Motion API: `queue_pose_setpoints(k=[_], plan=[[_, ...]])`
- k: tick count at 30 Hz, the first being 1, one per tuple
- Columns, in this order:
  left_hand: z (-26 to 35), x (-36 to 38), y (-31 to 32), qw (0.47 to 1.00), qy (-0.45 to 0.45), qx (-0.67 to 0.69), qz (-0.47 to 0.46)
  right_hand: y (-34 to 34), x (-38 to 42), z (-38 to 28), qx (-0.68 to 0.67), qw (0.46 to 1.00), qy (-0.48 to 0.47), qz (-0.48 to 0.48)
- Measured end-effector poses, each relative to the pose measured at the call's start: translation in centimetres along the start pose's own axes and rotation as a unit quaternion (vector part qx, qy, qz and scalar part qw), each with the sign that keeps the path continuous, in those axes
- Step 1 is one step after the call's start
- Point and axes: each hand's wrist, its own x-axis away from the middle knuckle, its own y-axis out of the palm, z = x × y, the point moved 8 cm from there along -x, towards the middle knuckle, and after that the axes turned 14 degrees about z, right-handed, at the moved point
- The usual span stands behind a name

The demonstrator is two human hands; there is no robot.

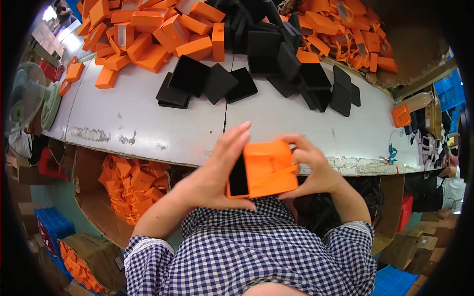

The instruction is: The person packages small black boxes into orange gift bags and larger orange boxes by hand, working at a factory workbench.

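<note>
Gripping an orange gift box (269, 167) from both sides, the left hand (219, 170) and right hand (313, 170) hold it in the air just off the near edge of the white worktop (138, 118). The fingers of each hand are clamped on the box, whose black insert (239, 176) shows at its left end. Black box inserts (212, 84) and orange boxes (148, 34) lie heaped along the worktop's far edge.
</note>
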Motion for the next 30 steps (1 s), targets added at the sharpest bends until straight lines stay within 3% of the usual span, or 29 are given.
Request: queue_pose_setpoints(k=[4,6,7,8,9,10,11,12,13,15,16,18,22,24,26,27,28,29,30], plan=[[-0.3,1.8,0.9,0.999,-0.003,0.002,0.053,4.6,-0.3,0.6,-0.060,0.998,0.009,-0.006],[-2.1,3.2,-0.1,0.996,-0.084,-0.005,0.035,5.2,-0.6,0.4,-0.081,0.997,0.000,0.004],[-1.7,3.6,-1.3,0.996,-0.078,-0.027,0.033,5.6,-1.2,-0.3,-0.070,0.997,0.016,-0.030],[-1.4,4.4,-3.5,0.989,-0.128,-0.072,-0.004,5.9,-2.2,-1.3,-0.062,0.995,0.025,-0.068],[-0.1,5.2,-6.8,0.975,-0.182,-0.119,-0.039,3.5,-3.1,-2.1,-0.018,0.999,-0.005,-0.040],[0.2,7.2,-11.4,0.948,-0.247,-0.196,-0.039,-0.4,-4.3,-1.7,0.066,0.996,-0.043,0.040],[0.9,8.8,-15.6,0.917,-0.234,-0.314,-0.072,-4.4,-5.3,-0.5,0.148,0.978,-0.075,0.125],[1.2,9.6,-19.2,0.891,-0.266,-0.364,-0.056,-8.0,-5.8,2.8,0.213,0.954,-0.033,0.211],[-0.2,10.6,-22.1,0.866,-0.302,-0.397,-0.024,-10.3,-6.6,4.8,0.361,0.898,-0.053,0.247],[-4.9,10.0,-25.8,0.823,-0.373,-0.425,0.051,-11.6,-8.2,9.7,0.472,0.859,0.038,0.193],[-7.8,9.2,-27.4,0.789,-0.381,-0.476,0.072,-11.3,-9.1,9.9,0.469,0.860,0.029,0.199],[-13.5,7.2,-30.8,0.721,-0.399,-0.557,0.105,-11.2,-10.2,12.0,0.507,0.840,0.132,0.142],[-21.3,3.0,-37.4,0.633,-0.407,-0.638,0.162,-11.5,-10.1,10.4,0.525,0.827,0.099,0.173],[-22.5,1.4,-39.2,0.628,-0.393,-0.646,0.183,-12.4,-9.2,9.5,0.509,0.827,0.151,0.186],[-23.4,0.2,-40.4,0.634,-0.395,-0.639,0.186,-12.6,-7.2,6.7,0.440,0.859,0.001,0.263],[-24.0,0.3,-40.8,0.647,-0.402,-0.625,0.170,-11.8,-6.4,5.0,0.389,0.886,0.038,0.249],[-24.3,0.0,-41.0,0.626,-0.353,-0.681,0.141,-10.8,-5.4,4.0,0.345,0.909,0.022,0.232],[-24.0,0.0,-41.1,0.608,-0.378,-0.688,0.122,-9.6,-4.3,3.5,0.306,0.930,0.026,0.203],[-24.9,1.2,-42.3,0.629,-0.392,-0.658,0.136,-8.3,-3.1,3.0,0.264,0.948,0.028,0.173]])
